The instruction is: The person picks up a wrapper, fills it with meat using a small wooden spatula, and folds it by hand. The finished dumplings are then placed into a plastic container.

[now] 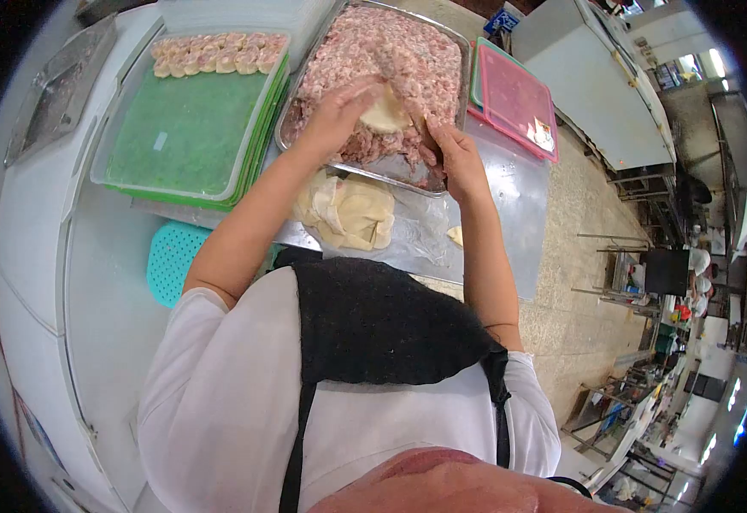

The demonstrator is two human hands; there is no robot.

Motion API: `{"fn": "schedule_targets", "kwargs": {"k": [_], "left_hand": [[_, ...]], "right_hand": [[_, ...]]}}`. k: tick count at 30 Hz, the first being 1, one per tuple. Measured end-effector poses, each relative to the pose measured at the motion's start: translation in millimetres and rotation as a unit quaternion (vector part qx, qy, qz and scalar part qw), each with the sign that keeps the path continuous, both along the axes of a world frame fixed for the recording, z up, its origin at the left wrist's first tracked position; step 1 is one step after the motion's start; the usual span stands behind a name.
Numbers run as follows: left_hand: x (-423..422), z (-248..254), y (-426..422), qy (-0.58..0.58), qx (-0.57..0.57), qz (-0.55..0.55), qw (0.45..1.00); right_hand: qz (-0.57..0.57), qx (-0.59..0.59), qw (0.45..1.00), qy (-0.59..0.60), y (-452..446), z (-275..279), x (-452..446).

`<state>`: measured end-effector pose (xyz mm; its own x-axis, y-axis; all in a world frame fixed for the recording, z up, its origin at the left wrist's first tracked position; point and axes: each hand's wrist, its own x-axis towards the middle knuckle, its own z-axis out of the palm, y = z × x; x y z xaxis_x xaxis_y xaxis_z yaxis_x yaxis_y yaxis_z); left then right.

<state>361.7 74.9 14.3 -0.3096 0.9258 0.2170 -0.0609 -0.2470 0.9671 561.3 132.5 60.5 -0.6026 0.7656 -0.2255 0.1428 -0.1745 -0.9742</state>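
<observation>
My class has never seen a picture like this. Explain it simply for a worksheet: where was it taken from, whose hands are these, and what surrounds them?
One head-worn camera looks down; there is no machine, only a person's bare hands. The left hand holds a pale dough round; the right hand grips what seems a flat tool. Beneath is a metal tray of minced meat. Nearer lie more dough pieces. To the left, a green tray carries rows of small filled pieces.

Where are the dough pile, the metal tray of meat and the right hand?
Dough pile (361, 215): head view, on its top surface.
Metal tray (392, 168): head view, on its bare bottom.
Right hand (461, 162): head view, middle of its back.
</observation>
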Motion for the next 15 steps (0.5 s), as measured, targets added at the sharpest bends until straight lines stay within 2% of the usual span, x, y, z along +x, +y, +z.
{"fn": "schedule_targets", "kwargs": {"k": [1, 3, 4, 6, 8, 9, 10, 11, 12, 13, 14, 15], "left_hand": [[-9, 5, -1, 0.001, 0.002, -0.005, 1.000], [-22, 17, -2, 0.239, -0.097, -0.096, 0.961], [-21, 20, 1, 0.409, -0.118, -0.043, 0.904], [-23, 17, 4, 0.384, -0.127, -0.015, 0.914], [-17, 8, 14, 0.360, -0.133, 0.014, 0.923], [-5, -3, 20, 0.092, -0.120, 0.022, 0.988], [6, -2, 23, -0.183, -0.097, 0.028, 0.978], [12, 1, 26, -0.183, -0.097, 0.029, 0.978], [19, 15, 27, -0.331, -0.068, 0.005, 0.941], [23, 24, 28, -0.472, -0.039, -0.018, 0.881], [21, 26, 30, -0.472, -0.039, -0.017, 0.881], [16, 26, 32, -0.513, -0.032, -0.016, 0.858]], "right_hand": [[-0.005, 0.002, 1.000, 0.001, 0, 2, 1], [-0.020, -0.049, 0.997, 0.055, -5, 3, 5], [-0.024, -0.049, 0.997, 0.056, -6, 2, 6], [-0.052, 0.014, 0.998, 0.034, -4, -3, 9], [-0.057, 0.016, 0.998, 0.038, -2, -7, 13], [-0.059, 0.014, 0.997, 0.038, -2, -8, 15], [-0.059, 0.014, 0.997, 0.038, -3, -10, 14], [-0.066, 0.038, 0.996, 0.034, -5, -11, 10], [-0.074, 0.062, 0.995, 0.031, -5, -14, 6], [-0.073, 0.062, 0.995, 0.032, -1, -30, 2], [-0.055, 0.181, 0.982, -0.017, 6, -57, -1], [-0.036, 0.296, 0.952, -0.066, 5, -62, -4]]}}
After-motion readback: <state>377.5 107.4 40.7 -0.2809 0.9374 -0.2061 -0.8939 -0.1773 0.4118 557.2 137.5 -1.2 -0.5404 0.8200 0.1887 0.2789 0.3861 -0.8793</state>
